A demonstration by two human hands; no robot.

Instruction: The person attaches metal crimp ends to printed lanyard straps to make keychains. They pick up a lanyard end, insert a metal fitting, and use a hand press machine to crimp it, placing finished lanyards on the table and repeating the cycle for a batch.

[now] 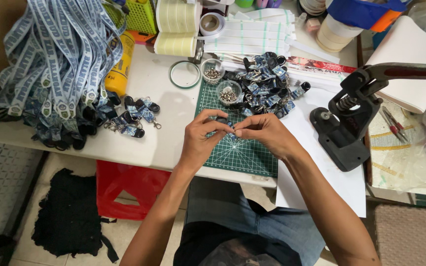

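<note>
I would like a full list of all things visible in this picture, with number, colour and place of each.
lanyard piece: one, blue and black, pinched between both hands
cutting mat: one, green, table centre
piled lanyard ends: many, blue and black, top of mat
small cups of rivets: two, clear, mat's far edge
finished pieces: several, blue, left of mat
lanyard bundle: many, blue-white, far left
hand press: one, black, right
tape rolls: several, cream, back
basket: one, green, back
bag: one, red, floor
left hand: holds piece
right hand: holds piece
</note>
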